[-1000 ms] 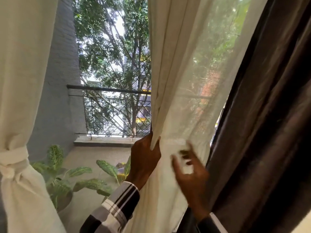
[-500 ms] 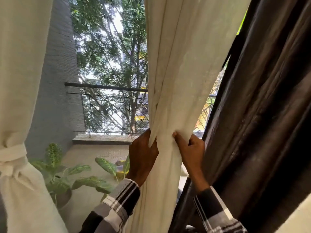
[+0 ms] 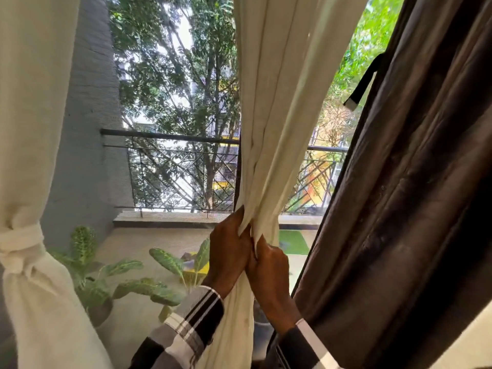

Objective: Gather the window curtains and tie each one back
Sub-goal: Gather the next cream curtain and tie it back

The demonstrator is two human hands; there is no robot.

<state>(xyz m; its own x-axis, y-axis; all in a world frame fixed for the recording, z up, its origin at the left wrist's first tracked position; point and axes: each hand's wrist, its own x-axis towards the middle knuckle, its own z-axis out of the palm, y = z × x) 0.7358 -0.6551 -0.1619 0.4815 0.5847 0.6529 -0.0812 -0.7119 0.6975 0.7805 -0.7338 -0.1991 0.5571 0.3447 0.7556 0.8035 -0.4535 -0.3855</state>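
A cream curtain [image 3: 279, 102] hangs in the middle of the window, drawn into a narrow bunch at hand height. My left hand [image 3: 229, 251] grips the bunch from its left side. My right hand [image 3: 270, 270] grips it from the right, just below, knuckles against the left hand. At the far left a second cream curtain [image 3: 34, 129] is tied back with a knotted cream band [image 3: 20, 243]. A dark brown curtain [image 3: 415, 209] hangs loose at the right, with a dark tie strap [image 3: 363, 83] dangling beside its upper edge.
Behind the glass lies a balcony with a black metal railing [image 3: 170, 161] and a grey wall [image 3: 90, 129]. Potted leafy plants [image 3: 106, 278] stand on the balcony floor at lower left. Trees fill the background.
My right hand swept the spread cream curtain leftward against my left hand, narrowing it into a bunch. More of the railing shows at the right.
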